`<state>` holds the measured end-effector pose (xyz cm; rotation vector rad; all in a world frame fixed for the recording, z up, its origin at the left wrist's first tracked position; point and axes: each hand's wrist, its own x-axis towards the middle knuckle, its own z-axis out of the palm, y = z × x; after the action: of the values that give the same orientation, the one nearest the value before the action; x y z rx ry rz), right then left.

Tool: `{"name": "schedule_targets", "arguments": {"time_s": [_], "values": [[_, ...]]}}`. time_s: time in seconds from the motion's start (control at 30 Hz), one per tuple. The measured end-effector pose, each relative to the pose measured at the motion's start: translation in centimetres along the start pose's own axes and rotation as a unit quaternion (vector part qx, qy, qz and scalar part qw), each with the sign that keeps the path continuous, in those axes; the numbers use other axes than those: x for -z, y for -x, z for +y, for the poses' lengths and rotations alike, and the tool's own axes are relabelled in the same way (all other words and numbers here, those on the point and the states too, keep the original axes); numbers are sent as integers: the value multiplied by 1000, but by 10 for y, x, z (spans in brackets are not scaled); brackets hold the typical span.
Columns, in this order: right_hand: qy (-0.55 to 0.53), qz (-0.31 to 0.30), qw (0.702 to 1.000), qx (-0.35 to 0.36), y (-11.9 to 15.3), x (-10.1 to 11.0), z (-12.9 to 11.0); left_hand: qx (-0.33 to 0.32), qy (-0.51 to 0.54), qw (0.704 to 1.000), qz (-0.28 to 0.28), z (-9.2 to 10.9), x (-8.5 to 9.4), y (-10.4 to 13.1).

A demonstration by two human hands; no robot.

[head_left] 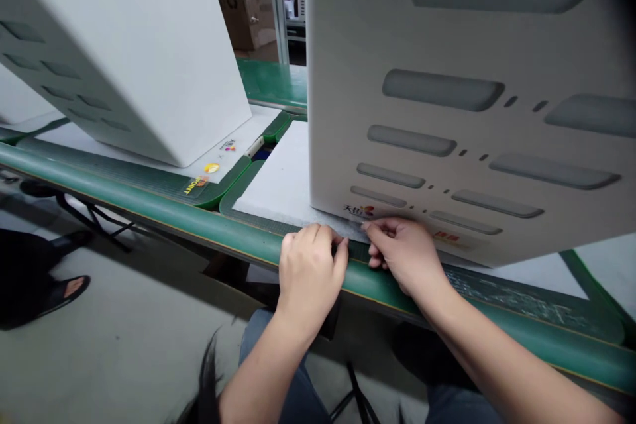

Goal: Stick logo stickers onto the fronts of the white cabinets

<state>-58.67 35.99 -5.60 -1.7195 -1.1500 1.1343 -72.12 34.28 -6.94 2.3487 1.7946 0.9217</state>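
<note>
A large white panelled case (342, 146) with rounded slots stands upright in front of me. Low on its left corner is a small printed logo sticker (358, 211). My right hand (405, 248) is at that corner, thumb and forefinger pinched on what looks like the edge of clear film by the logo. Just right of the hand, an orange-red sticker (447, 236) sits on the same face, partly under a shiny strip. My left hand (311, 265) rests at the conveyor's edge with its fingers curled in; anything inside them is hidden.
The case stands on a white sheet (278, 179) over a dark green carrier plate (258, 222). Along the front runs a green conveyor rail (149, 205). Another white case (163, 66) stands to the left, near loose stickers (211, 168). A person's sandalled foot (72, 288) is at lower left.
</note>
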Motion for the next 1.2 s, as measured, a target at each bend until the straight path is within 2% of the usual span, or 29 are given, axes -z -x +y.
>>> {"name": "schedule_targets", "arguments": {"time_s": [0.3,0.6,0.83,0.9,1.0,1.1,1.2], "values": [[80,-17,997,0,11,20,-2,3,-25,1000,2,1,-2,-2],[147,-38,988,6,21,47,6,19,-23,999,-14,3,-1,-1],[170,-42,985,-1,43,80,16,12,-23,999,-27,6,1,-2],[175,-45,984,2,52,92,21,-15,-1,999,-29,15,-1,0],[192,-51,980,0,68,109,29,-93,50,994,-28,38,-7,6],[183,-72,980,-30,84,123,40,-163,96,981,-39,67,-15,15],[139,-90,984,-57,98,134,49,-201,113,971,-64,90,-22,25]]}}
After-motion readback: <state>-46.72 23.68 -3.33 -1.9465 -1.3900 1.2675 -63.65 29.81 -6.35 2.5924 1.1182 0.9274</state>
